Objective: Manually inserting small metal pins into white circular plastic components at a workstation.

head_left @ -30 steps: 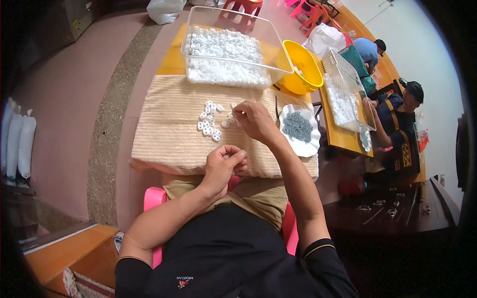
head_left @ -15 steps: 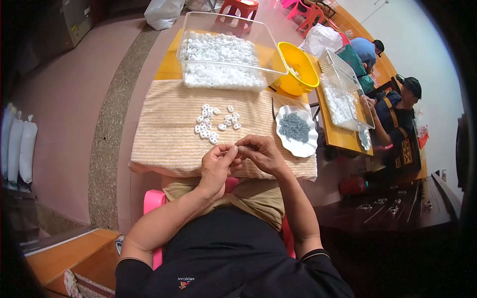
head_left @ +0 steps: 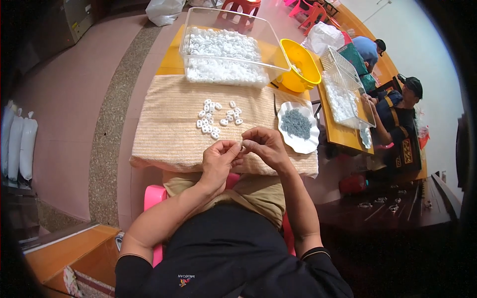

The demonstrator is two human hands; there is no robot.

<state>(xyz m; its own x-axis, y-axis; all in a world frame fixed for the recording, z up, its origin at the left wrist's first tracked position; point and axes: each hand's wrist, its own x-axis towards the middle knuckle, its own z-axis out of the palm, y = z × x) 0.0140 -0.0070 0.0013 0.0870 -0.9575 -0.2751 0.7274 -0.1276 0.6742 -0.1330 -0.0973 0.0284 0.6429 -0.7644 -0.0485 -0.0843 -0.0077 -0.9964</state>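
My left hand and my right hand meet over the near edge of a striped towel. Both are closed, thumbs and forefingers pinched together at one spot. Whatever lies between the fingertips is too small and covered to make out. Just beyond the hands, several small white oval plastic pieces, each with two dark holes, lie loosely in two groups on the towel. Right of them stands a white wavy-rimmed plate holding a heap of small grey pieces.
A clear plastic bin full of white pieces stands at the table's far side, beside a yellow basin. To the right, a co-worker sits by another table with a white basket. White sacks stand far left.
My right hand has shifted slightly up and right, its fingers still pinched against the left ones. The whole view has tilted a little; the pieces on the towel lie as before.
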